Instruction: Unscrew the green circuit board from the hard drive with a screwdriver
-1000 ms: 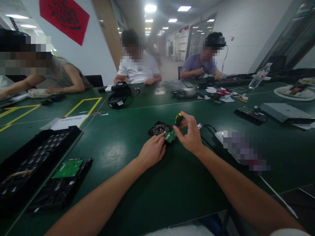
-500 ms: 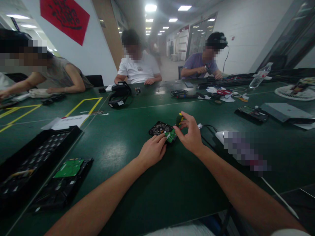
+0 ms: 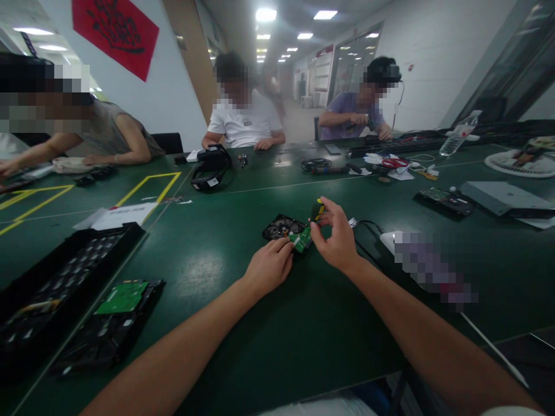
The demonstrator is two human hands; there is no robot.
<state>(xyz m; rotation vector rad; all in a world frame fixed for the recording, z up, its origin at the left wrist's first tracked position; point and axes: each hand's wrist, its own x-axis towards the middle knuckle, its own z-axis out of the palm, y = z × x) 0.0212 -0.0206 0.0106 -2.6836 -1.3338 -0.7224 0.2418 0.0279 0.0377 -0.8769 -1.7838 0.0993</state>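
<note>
Our right hand (image 3: 336, 236) shifts its thumb slightly rightward from the earlier frame, pinching the screwdriver handle (image 3: 317, 210) over the green circuit board (image 3: 300, 238). Our left hand (image 3: 269, 266) touches the board's edge, fingers together; whether it grips, we cannot tell. Beneath, the black casing (image 3: 276, 229) lies on the worktop (image 3: 329, 329). A tilted twist could slip the hidden tip across the board; slack left-hand pressure could let the casing skid.

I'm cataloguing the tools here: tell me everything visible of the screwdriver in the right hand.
The screwdriver has a dark green handle with a yellow end, apparently plastic. It is held slightly tilted, yellow end up, between the thumb and fingers of the right hand, by the green circuit board. Its shaft and tip cannot be made out, so whether it touches the board is unclear.
</note>
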